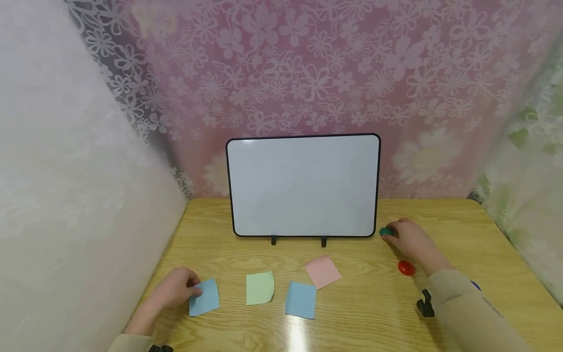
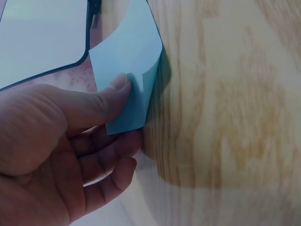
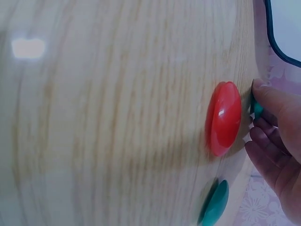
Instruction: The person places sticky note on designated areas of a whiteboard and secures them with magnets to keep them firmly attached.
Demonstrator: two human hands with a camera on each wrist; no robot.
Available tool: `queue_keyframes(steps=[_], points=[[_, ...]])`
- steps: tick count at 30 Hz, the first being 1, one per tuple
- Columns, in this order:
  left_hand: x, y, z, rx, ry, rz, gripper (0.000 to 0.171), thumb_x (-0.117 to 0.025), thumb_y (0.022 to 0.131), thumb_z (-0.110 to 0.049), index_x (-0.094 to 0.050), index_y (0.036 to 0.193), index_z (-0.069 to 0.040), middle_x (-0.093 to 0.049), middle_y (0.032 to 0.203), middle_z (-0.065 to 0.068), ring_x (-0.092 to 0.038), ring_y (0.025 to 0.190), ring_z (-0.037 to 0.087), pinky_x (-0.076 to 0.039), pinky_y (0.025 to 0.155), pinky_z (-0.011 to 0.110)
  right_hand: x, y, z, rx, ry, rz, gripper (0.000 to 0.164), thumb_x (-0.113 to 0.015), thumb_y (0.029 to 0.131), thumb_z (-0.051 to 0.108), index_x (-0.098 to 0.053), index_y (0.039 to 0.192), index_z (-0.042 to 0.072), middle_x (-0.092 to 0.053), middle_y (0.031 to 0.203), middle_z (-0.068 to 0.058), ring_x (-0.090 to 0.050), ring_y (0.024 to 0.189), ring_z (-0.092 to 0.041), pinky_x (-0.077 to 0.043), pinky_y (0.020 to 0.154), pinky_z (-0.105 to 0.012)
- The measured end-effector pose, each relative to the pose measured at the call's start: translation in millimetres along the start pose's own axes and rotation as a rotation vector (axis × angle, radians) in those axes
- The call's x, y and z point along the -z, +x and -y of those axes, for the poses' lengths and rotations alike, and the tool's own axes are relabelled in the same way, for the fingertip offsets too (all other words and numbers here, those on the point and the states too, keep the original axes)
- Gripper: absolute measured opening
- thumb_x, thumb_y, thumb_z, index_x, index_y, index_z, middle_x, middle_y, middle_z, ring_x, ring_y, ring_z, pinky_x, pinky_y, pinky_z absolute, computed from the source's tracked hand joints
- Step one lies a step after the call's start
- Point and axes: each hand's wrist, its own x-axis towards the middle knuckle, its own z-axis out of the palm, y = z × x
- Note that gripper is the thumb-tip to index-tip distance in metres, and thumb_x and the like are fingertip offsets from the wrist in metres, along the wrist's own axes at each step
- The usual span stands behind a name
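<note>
My left hand (image 1: 175, 288) pinches a blue sticky note (image 1: 205, 299) at the table's left side. In the left wrist view, the thumb lies over that sheet (image 2: 129, 52), which curls up from the wood. Far to the right, my right hand (image 1: 410, 238) holds a round green magnet (image 1: 385, 231) between thumb and fingers, just beside the whiteboard's lower right corner. The right wrist view shows only a sliver of this green magnet (image 3: 257, 108) behind the thumb. A red magnet (image 1: 406, 268) lies on the table near the right wrist, and a second green magnet (image 3: 216, 203) lies beyond it.
A black-framed whiteboard (image 1: 303, 186) stands on two small black feet at the back of the wooden table (image 1: 352, 313). Green (image 1: 259, 288), blue (image 1: 301, 300) and pink (image 1: 323, 272) sticky notes lie before it. A blue edge (image 1: 475, 285) peeks out behind the right sleeve.
</note>
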Motion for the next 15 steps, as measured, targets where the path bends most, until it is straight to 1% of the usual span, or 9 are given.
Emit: queue_keyframes(steps=[9, 15], points=[[2.2, 0.7, -0.1, 0.002, 0.004, 0.006, 0.013, -0.088, 0.087, -0.008, -0.075, 0.086, -0.009, -0.067, 0.081, -0.006, -0.058, 0.076, 0.013, -0.052, 0.072, 0.036, 1.1, 0.1, 0.4, 0.001, 0.015, 0.001, 0.045, -0.075, 0.102, 0.027, -0.069, 0.123, -0.013, -0.067, 0.113, -0.028, -0.067, 0.100, -0.045, -0.056, 0.089, -0.062], [4.2, 1.1, 0.5, -0.020, -0.005, 0.017, 0.014, -0.087, 0.087, -0.007, -0.074, 0.084, -0.010, -0.066, 0.080, -0.006, -0.057, 0.075, 0.013, -0.051, 0.071, 0.035, 1.6, 2.9, -4.5, 0.010, 0.018, 0.013, 0.044, -0.077, 0.101, 0.028, -0.071, 0.122, -0.010, -0.070, 0.113, -0.026, -0.068, 0.100, -0.043, -0.056, 0.088, -0.061]])
